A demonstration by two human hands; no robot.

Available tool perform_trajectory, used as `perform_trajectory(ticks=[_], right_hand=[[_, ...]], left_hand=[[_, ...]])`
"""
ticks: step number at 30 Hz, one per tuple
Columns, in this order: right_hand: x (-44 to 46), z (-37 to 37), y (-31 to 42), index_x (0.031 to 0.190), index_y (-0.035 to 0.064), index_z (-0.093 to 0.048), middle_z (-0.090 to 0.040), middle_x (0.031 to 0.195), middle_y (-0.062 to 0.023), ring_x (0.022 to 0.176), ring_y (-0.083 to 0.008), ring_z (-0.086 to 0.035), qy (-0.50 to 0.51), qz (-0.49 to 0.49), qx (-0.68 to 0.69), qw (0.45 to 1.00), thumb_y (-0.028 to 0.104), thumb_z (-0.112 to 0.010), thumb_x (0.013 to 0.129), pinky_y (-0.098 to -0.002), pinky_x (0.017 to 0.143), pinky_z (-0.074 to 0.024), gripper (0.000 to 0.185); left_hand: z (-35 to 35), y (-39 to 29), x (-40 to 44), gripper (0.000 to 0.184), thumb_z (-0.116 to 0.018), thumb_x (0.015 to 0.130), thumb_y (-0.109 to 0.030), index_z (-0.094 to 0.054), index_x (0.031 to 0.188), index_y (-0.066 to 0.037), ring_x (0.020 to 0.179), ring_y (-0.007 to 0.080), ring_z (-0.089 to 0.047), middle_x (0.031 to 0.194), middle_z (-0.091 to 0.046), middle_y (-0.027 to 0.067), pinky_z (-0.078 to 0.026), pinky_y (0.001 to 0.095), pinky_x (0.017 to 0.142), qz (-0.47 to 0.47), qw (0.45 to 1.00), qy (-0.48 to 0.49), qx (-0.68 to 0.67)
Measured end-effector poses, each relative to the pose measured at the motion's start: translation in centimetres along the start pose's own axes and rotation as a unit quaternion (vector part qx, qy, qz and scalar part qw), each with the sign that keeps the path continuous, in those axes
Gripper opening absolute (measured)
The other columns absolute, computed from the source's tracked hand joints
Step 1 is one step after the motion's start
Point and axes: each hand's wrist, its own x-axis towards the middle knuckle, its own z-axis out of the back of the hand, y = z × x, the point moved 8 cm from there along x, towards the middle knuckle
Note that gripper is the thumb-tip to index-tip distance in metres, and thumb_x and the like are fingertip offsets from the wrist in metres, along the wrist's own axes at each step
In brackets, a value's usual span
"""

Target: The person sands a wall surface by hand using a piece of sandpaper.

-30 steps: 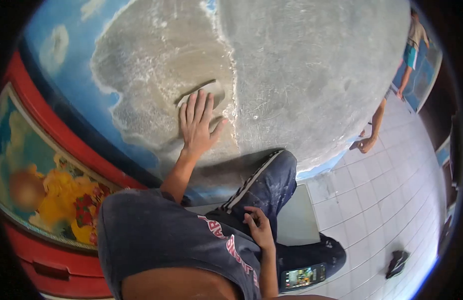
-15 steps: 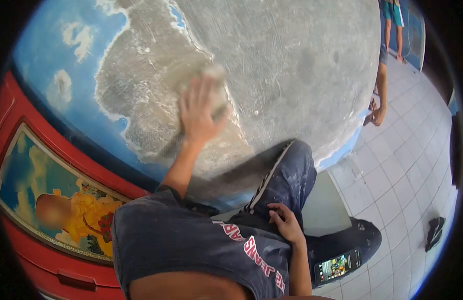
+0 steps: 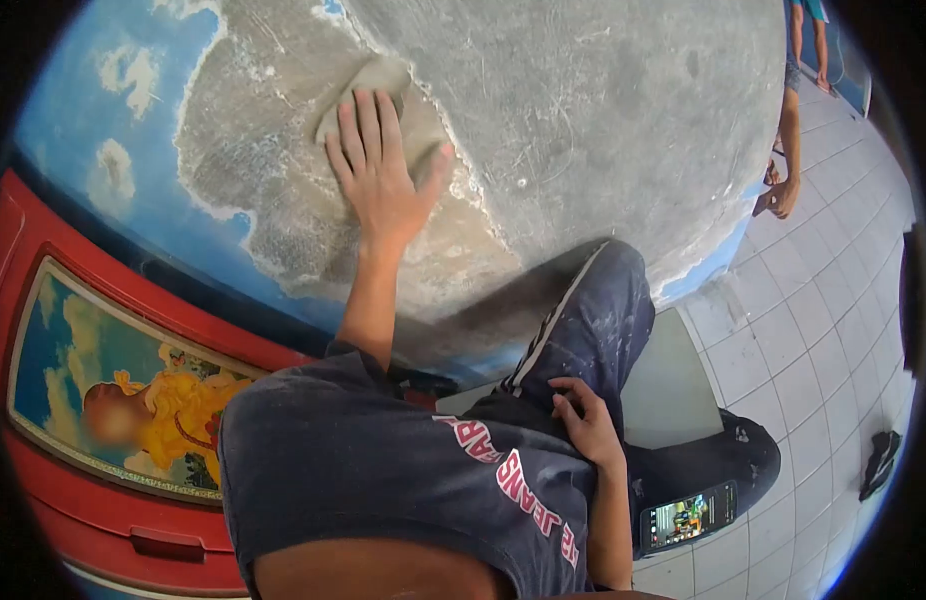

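My left hand [image 3: 381, 190] lies against the wall with its fingers stretched out, pressing a folded grey-beige sheet [image 3: 380, 76] that looks like sandpaper. Beneath it is a rough, scraped grey-brown patch [image 3: 248, 130], bounded on the right by a ragged, chipped line. Blue paint with white clouds [image 3: 73, 110] surrounds that patch on the left. My right hand [image 3: 588, 420] rests in my lap by the dusty dark trousers [image 3: 593, 320], fingers loosely bent and holding nothing. Close to it, a lit phone [image 3: 688, 518] lies on my right leg.
A red cabinet [image 3: 43, 420] with a framed picture [image 3: 163, 400] stands at the left. White tiles [image 3: 773, 360] cover the floor at the right, where a dark object [image 3: 880, 465] lies. Another person's hand [image 3: 780, 198] is near the wall's right edge; someone's legs [image 3: 808, 40] show beyond.
My left hand, blurred before, now shows sharply, with the sheet a little farther up and left in view. The whole view has shifted slightly. My right hand stays in my lap.
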Motion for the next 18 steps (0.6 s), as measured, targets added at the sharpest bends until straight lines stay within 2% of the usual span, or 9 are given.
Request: perform_trajectory(ticks=[2, 4, 6, 8, 10, 12, 13, 15, 18], right_hand=[[-0.6, 0.2, 2.4, 0.112, 0.0037, -0.065, -0.067, 0.076, -0.0093, 0.069, -0.017, -0.065, -0.006, -0.031, -0.007, 0.999, 0.007, -0.065, 0.09, -0.0317, 0.072, -0.0486, 0.022], [-2.2, 2.0, 8.3, 0.111, 0.0011, -0.065, -0.064, 0.081, -0.0065, 0.078, -0.0175, -0.06, -0.095, 0.091, -0.161, 0.978, 0.003, -0.061, 0.092, -0.0306, 0.078, -0.0469, 0.019], [-5.6, 4.6, 11.4, 0.105, 0.0009, -0.067, -0.066, 0.092, -0.0102, 0.087, -0.0245, -0.061, -0.183, 0.064, -0.197, 0.961, 0.001, -0.063, 0.089, -0.0349, 0.083, -0.0468, 0.016], [-10.9, 8.7, 12.4, 0.11, 0.0012, -0.065, -0.066, 0.097, -0.0126, 0.096, -0.0278, -0.059, -0.371, 0.071, -0.281, 0.882, 0.002, -0.067, 0.084, -0.0396, 0.092, -0.0426, 0.026], [-16.1, 11.8, 14.8, 0.112, -0.0013, -0.064, -0.065, 0.106, -0.0138, 0.105, -0.0256, -0.058, -0.524, 0.031, -0.414, 0.744, 0.004, -0.067, 0.086, -0.0378, 0.097, -0.0426, 0.026], [-21.6, 14.5, 12.1, 0.142, 0.0111, -0.047, -0.054, 0.137, -0.0124, 0.128, -0.032, -0.047, -0.538, -0.085, -0.515, 0.662, 0.021, -0.078, 0.081, -0.0467, 0.11, -0.0341, 0.069], [-23.2, 15.0, 11.1, 0.142, 0.0111, -0.047, -0.054, 0.137, -0.0124, 0.128, -0.032, -0.047, -0.535, -0.087, -0.516, 0.663, 0.021, -0.078, 0.081, -0.0467, 0.11, -0.0341, 0.069], [-26.2, 16.7, 7.8, 0.152, 0.0203, -0.037, -0.045, 0.147, -0.0113, 0.136, -0.0332, -0.039, -0.535, -0.218, -0.524, 0.625, 0.038, -0.085, 0.072, -0.0521, 0.114, -0.0279, 0.095], [-27.6, 18.0, 4.5, 0.154, 0.0261, -0.032, -0.04, 0.152, -0.0102, 0.14, -0.0336, -0.034, -0.504, -0.202, -0.527, 0.654, 0.048, -0.086, 0.066, -0.054, 0.115, -0.0254, 0.106]], left_hand=[[0.5, -0.2, -0.2, 0.099, -0.055, 0.089, -0.065, -0.019, 0.156, -0.001, 0.152, 0.0384, -0.005, 0.163, -0.011, 0.022, -0.002, 0.0595, 0.118, 0.007, 0.999, -0.048, 0.009], [-1.1, -2.3, -1.8, 0.1, -0.06, 0.088, -0.062, -0.021, 0.155, 0.002, 0.152, 0.0388, -0.007, 0.163, -0.014, 0.0229, -0.005, 0.0602, 0.118, -0.019, 1.0, 0.009, -0.009], [-2.4, -3.6, -3.9, 0.095, -0.058, 0.089, -0.06, -0.025, 0.154, 0.0, 0.151, 0.0375, -0.011, 0.162, -0.018, 0.0216, -0.007, 0.0591, 0.118, -0.032, 0.999, 0.025, -0.032], [-3.1, -3.8, -4.7, 0.09, -0.057, 0.09, -0.059, -0.028, 0.154, -0.001, 0.15, 0.0363, -0.015, 0.161, -0.022, 0.0202, -0.009, 0.0579, 0.118, -0.041, 0.997, 0.048, -0.055], [-2.7, -3.3, -3.8, 0.092, -0.058, 0.089, -0.06, -0.028, 0.153, -0.001, 0.15, 0.0355, -0.015, 0.161, -0.022, 0.0211, -0.009, 0.0584, 0.117, -0.045, 0.998, 0.043, -0.021], [-1.9, -2.7, -1.9, 0.096, -0.059, 0.088, -0.06, -0.026, 0.153, 0.001, 0.15, 0.0398, -0.011, 0.161, -0.019, 0.0229, -0.007, 0.0609, 0.116, -0.035, 0.999, 0.012, -0.033], [-1.3, -2.3, -1.4, 0.1, -0.061, 0.087, -0.061, -0.024, 0.153, 0.003, 0.15, 0.044, -0.007, 0.162, -0.016, 0.0246, -0.005, 0.0634, 0.116, -0.024, 0.998, -0.027, -0.044], [-1.4, -2.9, -1.1, 0.1, -0.062, 0.087, -0.061, -0.024, 0.153, 0.004, 0.15, 0.044, -0.007, 0.162, -0.015, 0.0253, -0.004, 0.0636, 0.115, -0.012, 0.999, -0.034, -0.034], [-1.7, -3.2, -0.9, 0.099, -0.062, 0.088, -0.06, -0.024, 0.153, 0.005, 0.15, 0.0442, -0.006, 0.161, -0.014, 0.0268, -0.003, 0.0636, 0.115, -0.006, 0.999, -0.043, -0.017]])
